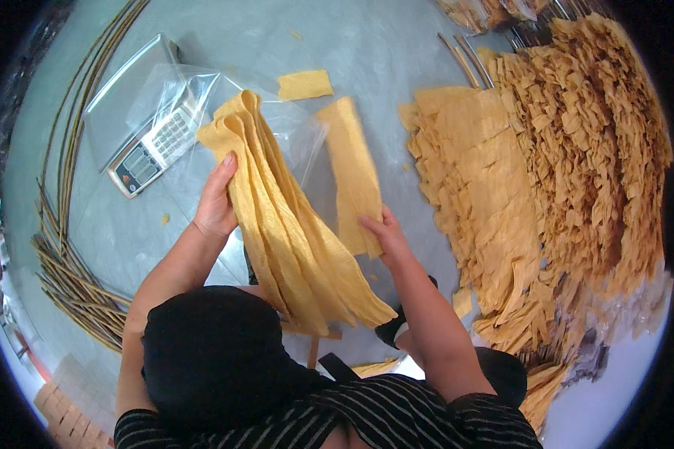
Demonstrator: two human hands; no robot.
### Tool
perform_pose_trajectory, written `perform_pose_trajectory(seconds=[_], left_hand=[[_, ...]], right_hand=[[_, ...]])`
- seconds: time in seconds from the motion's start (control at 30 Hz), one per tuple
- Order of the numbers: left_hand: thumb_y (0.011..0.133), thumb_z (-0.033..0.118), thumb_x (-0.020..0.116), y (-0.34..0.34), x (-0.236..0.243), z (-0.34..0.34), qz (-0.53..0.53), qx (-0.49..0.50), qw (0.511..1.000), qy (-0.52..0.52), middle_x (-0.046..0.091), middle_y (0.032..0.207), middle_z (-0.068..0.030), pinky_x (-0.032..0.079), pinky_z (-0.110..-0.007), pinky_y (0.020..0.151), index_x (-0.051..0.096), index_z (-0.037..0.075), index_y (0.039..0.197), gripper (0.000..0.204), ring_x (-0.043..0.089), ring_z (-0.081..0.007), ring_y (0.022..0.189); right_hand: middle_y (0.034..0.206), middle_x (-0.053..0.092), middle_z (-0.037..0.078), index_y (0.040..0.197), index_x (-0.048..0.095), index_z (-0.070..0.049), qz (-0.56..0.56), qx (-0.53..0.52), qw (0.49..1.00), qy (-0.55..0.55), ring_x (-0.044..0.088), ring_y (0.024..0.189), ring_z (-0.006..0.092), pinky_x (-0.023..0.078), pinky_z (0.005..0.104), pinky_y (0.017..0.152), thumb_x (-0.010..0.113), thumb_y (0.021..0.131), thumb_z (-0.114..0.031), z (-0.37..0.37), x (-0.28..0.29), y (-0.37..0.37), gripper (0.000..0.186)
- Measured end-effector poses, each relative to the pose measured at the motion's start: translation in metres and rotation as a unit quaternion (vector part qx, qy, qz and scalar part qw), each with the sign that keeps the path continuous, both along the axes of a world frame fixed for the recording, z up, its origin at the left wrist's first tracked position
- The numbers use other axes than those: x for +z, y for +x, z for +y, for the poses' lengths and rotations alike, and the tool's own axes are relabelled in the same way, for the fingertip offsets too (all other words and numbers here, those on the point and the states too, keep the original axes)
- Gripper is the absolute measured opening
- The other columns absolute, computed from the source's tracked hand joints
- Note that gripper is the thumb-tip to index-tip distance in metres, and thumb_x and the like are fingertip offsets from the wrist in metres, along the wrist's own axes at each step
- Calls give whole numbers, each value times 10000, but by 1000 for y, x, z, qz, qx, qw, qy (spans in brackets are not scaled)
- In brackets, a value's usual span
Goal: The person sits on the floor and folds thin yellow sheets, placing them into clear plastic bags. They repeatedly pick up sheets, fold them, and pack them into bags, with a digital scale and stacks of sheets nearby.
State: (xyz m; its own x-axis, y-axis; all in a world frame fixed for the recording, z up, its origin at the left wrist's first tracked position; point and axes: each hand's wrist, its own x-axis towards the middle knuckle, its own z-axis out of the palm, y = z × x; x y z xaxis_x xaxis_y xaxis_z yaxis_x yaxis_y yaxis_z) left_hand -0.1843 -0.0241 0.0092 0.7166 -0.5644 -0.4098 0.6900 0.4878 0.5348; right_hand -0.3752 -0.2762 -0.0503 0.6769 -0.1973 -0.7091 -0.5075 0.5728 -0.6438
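My left hand [217, 200] is closed around a bundle of long, yellow tofu skin sheets [273, 202], gathered in folds near their upper end. The bundle hangs down and spreads toward my lap. To its right, my right hand [388, 233] pinches the lower edge of one shorter tofu skin strip [350, 165]. This strip stands apart from the bundle. Behind both lies a clear plastic bag [296, 138], partly hidden by the bundle. A small cut piece of tofu skin [305, 84] rests on the grey surface just beyond.
At the left is a digital scale [153, 150], with the bag's plastic partly over it. Long thin rods [71, 112] curve along the far left, above a heap of sticks [82, 292]. On the right are flat-stacked sheets [475, 165] and a large ruffled pile [584, 157] of tofu skin.
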Motion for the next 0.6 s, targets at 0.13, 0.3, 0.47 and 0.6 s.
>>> perform_pose_trajectory(seconds=[0.13,0.3,0.47,0.6], left_hand=[[916,364,549,3,3,-3,14,-2,1000,-13,605,1126,-106,493,-344,890,496,19,1220,462,605,-208,1008],[909,345,569,3,7,-6,12,2,1000,-27,585,1161,-103,480,-352,919,461,28,1261,485,586,-214,1041],[915,359,557,4,6,-3,-4,21,1000,-11,568,1182,-97,474,-361,930,429,43,1294,509,573,-213,1059],[923,377,535,7,1,5,29,4,999,-29,571,1187,-108,474,-366,935,454,41,1277,495,571,-219,1072]], right_hand=[[1205,551,45,1311,413,-76,-109,-31,985,-132,537,1078,132,450,301,888,601,879,-118,22,49,2,473],[1280,488,31,1356,369,-88,-147,124,981,-5,445,1175,129,372,303,981,639,864,-117,51,93,18,562],[1369,404,16,1422,288,-105,-202,215,955,14,406,1228,131,341,319,1033,611,881,-102,68,97,10,631],[1395,370,19,1423,297,-110,-146,129,966,167,394,1238,134,335,325,1037,611,878,-94,71,86,8,629]])
